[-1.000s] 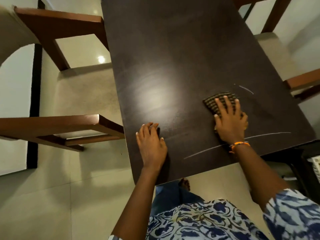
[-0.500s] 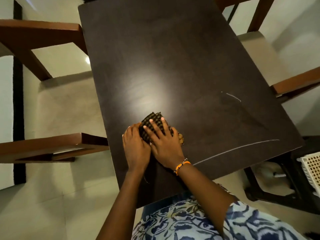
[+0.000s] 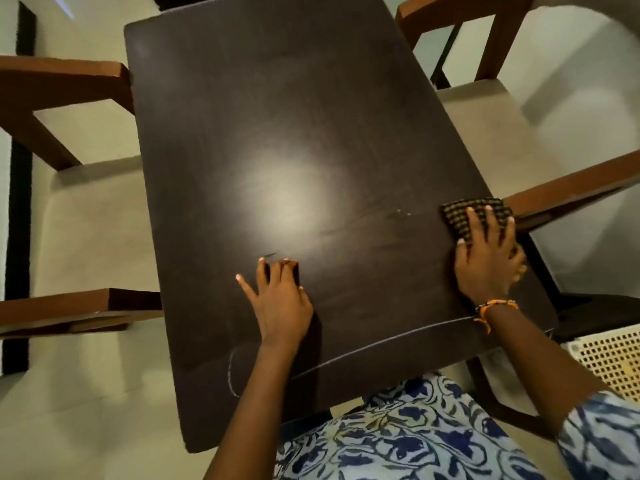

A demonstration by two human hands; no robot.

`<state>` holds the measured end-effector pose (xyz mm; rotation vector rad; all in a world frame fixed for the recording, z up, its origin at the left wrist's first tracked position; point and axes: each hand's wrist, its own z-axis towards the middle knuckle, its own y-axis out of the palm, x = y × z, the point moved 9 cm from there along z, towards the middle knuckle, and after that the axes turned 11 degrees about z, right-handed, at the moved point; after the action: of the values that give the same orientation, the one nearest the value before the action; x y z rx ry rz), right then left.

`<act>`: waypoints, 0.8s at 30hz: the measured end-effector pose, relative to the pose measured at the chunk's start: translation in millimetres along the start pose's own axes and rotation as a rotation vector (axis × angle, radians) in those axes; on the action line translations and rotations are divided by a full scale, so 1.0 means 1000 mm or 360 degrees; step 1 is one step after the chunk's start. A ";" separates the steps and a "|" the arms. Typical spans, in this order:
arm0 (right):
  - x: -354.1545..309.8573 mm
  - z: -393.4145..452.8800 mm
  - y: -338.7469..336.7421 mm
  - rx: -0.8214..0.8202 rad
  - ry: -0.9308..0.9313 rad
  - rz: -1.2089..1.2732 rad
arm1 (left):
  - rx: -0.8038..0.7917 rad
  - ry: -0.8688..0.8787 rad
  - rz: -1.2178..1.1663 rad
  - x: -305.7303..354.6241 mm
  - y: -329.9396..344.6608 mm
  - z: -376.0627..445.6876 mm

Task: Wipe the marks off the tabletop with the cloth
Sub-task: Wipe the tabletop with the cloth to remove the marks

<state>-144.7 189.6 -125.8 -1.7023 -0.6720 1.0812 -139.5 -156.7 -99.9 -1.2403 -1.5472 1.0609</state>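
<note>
Two hands rest on the dark wooden tabletop (image 3: 311, 98), which fills the centre of the head view; the right hand (image 3: 488, 261) lies palm-down with fingers spread and straight, pressing the checked cloth (image 3: 464, 213) flat against the surface at the table's right edge; the cloth's far corner reaches that edge, just beside the brown armrest (image 3: 571, 188) of the chair on the right; an orange wrist band (image 3: 495, 306) circles the right wrist; the left hand (image 3: 280, 299) lies flat on the tabletop near its middle, well apart from the cloth, fingers straight and slightly fanned, holding nothing; a long pale chalk-like line (image 3: 381, 344) runs across the near part of the tabletop from below the right wrist toward the left forearm, where it curves into a loop (image 3: 231, 372); two small pale specks (image 3: 403, 213) lie left of the cloth; a bright light reflection (image 3: 287, 195) sits on the tabletop beyond the left hand; a perforated white basket (image 3: 609, 358) stands at the lower right, off the table; a blue-and-white patterned garment (image 3: 398, 438) fills the bottom edge.
</note>
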 end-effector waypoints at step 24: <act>-0.033 0.058 0.006 -0.0049 -0.0237 -0.0001 | 0.0063 -0.0418 -0.0090 0.002 0.000 -0.008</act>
<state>-211.6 186.2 -127.1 -1.6586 -0.7863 1.2114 -132.3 -154.0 -97.3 -1.0555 -1.7386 1.2501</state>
